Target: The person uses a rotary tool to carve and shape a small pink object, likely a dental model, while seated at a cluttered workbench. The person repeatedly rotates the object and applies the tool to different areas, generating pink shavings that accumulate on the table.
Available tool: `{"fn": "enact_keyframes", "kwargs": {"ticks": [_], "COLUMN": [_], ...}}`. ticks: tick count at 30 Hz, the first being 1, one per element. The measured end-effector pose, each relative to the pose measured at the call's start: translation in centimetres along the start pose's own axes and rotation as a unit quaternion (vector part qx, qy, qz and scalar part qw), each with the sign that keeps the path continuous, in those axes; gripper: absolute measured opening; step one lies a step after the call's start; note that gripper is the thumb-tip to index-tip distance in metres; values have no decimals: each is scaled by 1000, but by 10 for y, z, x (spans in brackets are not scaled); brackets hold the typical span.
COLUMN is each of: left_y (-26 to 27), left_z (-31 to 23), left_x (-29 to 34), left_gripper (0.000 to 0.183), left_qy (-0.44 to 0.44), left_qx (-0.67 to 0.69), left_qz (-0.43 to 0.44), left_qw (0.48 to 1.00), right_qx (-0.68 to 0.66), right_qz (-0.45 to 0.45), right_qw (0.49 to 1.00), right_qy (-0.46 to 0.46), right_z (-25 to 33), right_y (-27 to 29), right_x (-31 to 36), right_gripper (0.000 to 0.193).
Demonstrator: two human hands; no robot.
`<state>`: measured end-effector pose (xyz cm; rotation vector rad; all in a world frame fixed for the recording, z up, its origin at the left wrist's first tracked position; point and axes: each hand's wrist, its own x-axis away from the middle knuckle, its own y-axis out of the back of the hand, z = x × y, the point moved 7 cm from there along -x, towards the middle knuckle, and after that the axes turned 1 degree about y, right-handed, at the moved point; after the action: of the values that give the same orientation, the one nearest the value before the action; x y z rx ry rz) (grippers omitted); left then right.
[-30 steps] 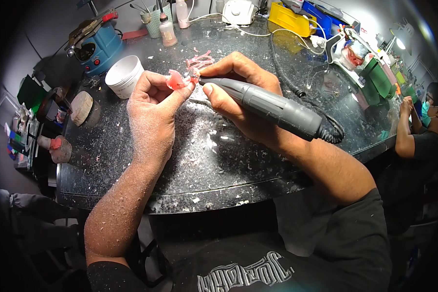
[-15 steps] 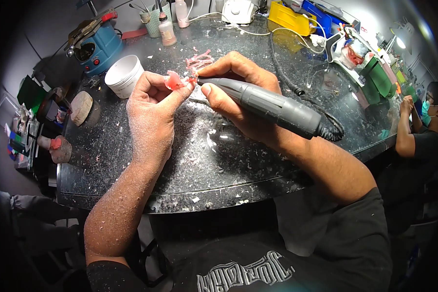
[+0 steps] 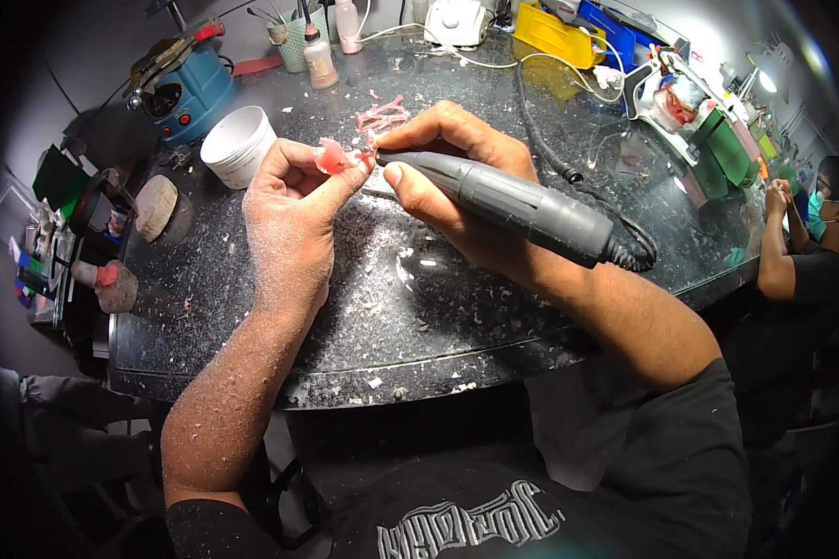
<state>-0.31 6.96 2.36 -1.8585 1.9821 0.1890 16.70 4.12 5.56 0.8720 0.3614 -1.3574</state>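
Observation:
A small pink denture (image 3: 332, 156) with whitish parts is pinched between the thumb and fingers of my left hand (image 3: 292, 205), whose skin is coated with pale dust up the forearm. My right hand (image 3: 499, 144) grips a black rotary handpiece (image 3: 531, 212) like a pen. The handpiece's front end points left at the denture, close to my left thumb; its bur is too small and covered to make out. Just beyond the fingertips lie thin pink strips (image 3: 382, 115) on the dark, dusty bench (image 3: 373, 307).
A white tub (image 3: 238, 149) and a blue machine (image 3: 191, 101) stand at left, near a round plaster block (image 3: 156, 207). Behind are a dropper bottle (image 3: 321, 63), a white control box (image 3: 457, 22) and a yellow bin (image 3: 555, 37). A cord (image 3: 531, 121) crosses the right side. Another person (image 3: 802, 242) sits far right.
Almost nothing differs. The handpiece and the fingers of my right hand have shifted very slightly; both grips stay the same.

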Motion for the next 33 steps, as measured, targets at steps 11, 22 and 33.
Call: {"fn": "enact_keyframes", "kwargs": {"ticks": [11, 22, 33], "left_y": [-3, -2, 0], "left_z": [1, 2, 3], "left_x": [-1, 1, 1], "left_gripper": [21, 21, 21], "left_qy": [15, 21, 20], "left_qx": [14, -17, -19], "left_qz": [-2, -8, -12], "left_qw": [1000, 1000, 1000], "right_qx": [-30, 24, 38], "right_qz": [-38, -11, -9], "right_qw": [999, 1000, 999], "right_qy": [-23, 11, 22], "right_z": [-2, 1, 5], "right_y": [1, 2, 3], "right_x": [0, -1, -2], "right_gripper": [24, 20, 21]}}
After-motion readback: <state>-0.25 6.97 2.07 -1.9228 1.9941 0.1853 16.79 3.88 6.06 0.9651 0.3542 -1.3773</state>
